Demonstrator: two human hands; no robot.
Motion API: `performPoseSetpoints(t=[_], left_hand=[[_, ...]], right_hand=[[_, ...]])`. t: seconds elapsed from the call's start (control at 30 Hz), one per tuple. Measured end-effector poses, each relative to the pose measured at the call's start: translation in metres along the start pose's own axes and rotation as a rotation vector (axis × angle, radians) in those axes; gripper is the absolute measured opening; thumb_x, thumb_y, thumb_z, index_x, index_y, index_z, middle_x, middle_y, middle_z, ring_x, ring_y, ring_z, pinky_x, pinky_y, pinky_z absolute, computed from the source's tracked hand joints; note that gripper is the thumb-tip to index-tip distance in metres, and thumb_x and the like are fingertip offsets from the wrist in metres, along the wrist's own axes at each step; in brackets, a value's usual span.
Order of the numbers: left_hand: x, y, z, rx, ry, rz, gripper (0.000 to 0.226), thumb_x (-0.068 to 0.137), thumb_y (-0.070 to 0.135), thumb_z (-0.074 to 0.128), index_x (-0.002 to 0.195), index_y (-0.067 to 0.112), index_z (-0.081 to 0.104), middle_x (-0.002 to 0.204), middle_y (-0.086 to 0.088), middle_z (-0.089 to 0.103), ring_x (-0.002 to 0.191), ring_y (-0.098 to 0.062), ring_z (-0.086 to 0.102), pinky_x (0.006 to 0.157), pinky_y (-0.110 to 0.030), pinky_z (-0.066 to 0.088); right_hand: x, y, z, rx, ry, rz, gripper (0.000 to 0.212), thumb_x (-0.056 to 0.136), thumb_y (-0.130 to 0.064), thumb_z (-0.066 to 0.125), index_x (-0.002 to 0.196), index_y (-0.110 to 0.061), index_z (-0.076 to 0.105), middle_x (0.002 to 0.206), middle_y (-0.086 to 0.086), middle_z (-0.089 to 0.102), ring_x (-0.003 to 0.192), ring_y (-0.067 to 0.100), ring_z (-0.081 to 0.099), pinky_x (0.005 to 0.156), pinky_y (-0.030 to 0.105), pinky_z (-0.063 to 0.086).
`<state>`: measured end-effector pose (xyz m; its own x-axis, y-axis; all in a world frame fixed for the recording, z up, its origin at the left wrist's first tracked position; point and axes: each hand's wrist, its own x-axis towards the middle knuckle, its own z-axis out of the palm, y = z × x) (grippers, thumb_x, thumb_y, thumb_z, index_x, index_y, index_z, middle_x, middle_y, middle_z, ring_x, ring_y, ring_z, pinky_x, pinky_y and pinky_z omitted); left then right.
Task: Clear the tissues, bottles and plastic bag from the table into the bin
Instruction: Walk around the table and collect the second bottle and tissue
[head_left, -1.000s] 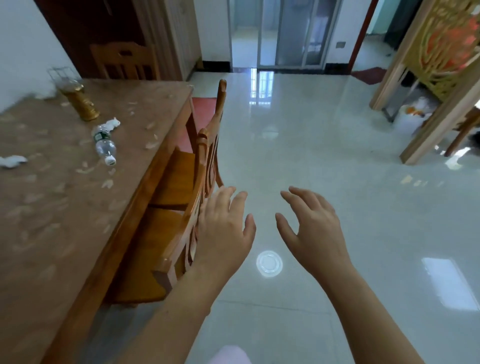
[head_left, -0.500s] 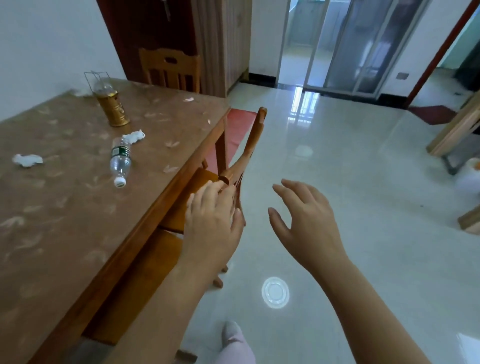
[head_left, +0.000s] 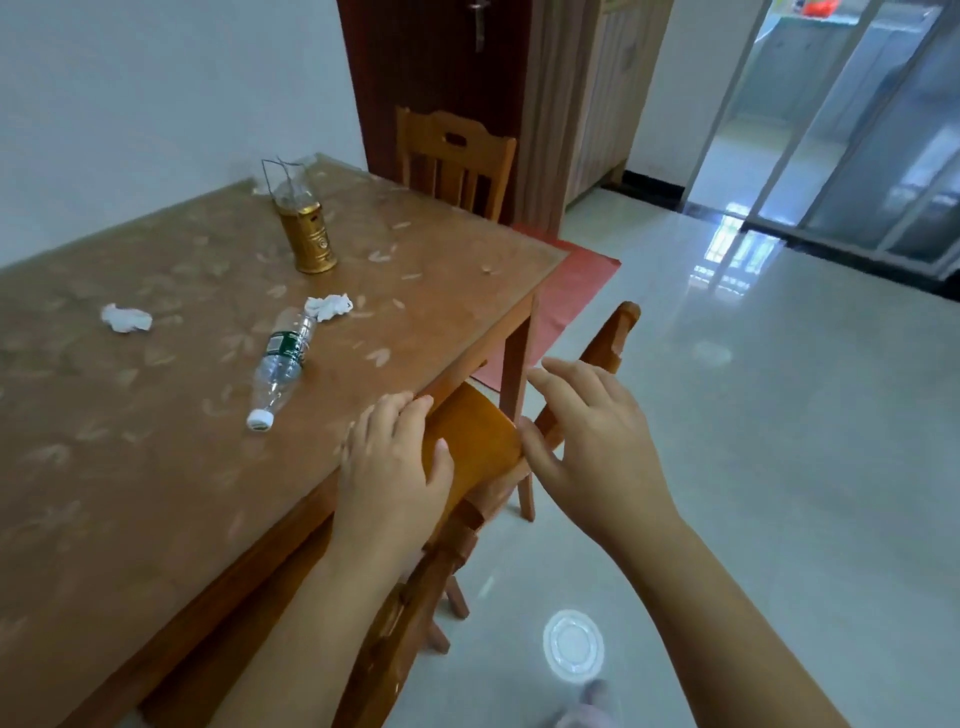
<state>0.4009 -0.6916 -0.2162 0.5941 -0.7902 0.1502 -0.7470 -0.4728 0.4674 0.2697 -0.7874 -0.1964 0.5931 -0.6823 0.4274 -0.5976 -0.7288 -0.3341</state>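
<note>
A clear plastic bottle (head_left: 283, 361) with a green label and white cap lies on its side on the brown table (head_left: 156, 467). One crumpled white tissue (head_left: 328, 306) touches the bottle's base; another tissue (head_left: 126, 318) lies further left. My left hand (head_left: 392, 467) hovers over the table's right edge with relaxed fingers and holds nothing. To its right, my right hand (head_left: 592, 447) is also empty, its fingers spread above a chair. No bin or plastic bag is in view.
A gold lantern-like jar (head_left: 306, 234) with a wire handle stands at the table's far side. A wooden chair (head_left: 467, 467) is tucked at the table's right edge under my hands; another chair (head_left: 454, 161) stands at the far end. Glossy tiled floor (head_left: 753, 467) spreads right.
The view has swung left and closer to the table. Both hands have moved forward, the left one from above the chair to over the table edge. Both stay empty.
</note>
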Motion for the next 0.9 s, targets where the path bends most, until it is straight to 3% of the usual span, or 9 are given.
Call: performPoseSetpoints(t=[0.33, 0.57, 0.9], left_hand=[[0.068, 0.052, 0.029, -0.010, 0.234, -0.317, 0.041, 0.090, 0.025, 0.049, 0.131, 0.016, 0.045, 0.138, -0.005, 0.043, 0.131, -0.021, 0.030, 0.110, -0.045, 0.026], [0.086, 0.037, 0.031, 0.077, 0.365, -0.504, 0.041, 0.088, 0.021, 0.053, 0.128, 0.013, 0.048, 0.135, -0.008, 0.047, 0.130, -0.024, 0.034, 0.107, -0.043, 0.025], [0.144, -0.034, 0.028, 0.237, 0.460, -0.475, 0.038, 0.074, 0.009, 0.069, 0.111, 0.004, 0.060, 0.112, -0.016, 0.062, 0.110, -0.035, 0.055, 0.095, -0.051, 0.040]], right_hand=[[0.125, 0.073, 0.019, 0.160, -0.161, -0.327, 0.042, 0.082, -0.034, 0.049, 0.119, -0.015, 0.056, 0.121, 0.007, 0.059, 0.116, 0.028, 0.049, 0.096, 0.052, 0.041], [0.179, 0.060, 0.057, 0.251, -0.274, -0.526, 0.040, 0.082, -0.029, 0.057, 0.119, -0.013, 0.056, 0.121, 0.009, 0.060, 0.114, 0.030, 0.050, 0.095, 0.053, 0.041], [0.234, 0.012, 0.125, 0.231, -0.283, -0.676, 0.039, 0.077, -0.028, 0.058, 0.112, -0.011, 0.060, 0.113, 0.010, 0.064, 0.106, 0.031, 0.056, 0.087, 0.049, 0.045]])
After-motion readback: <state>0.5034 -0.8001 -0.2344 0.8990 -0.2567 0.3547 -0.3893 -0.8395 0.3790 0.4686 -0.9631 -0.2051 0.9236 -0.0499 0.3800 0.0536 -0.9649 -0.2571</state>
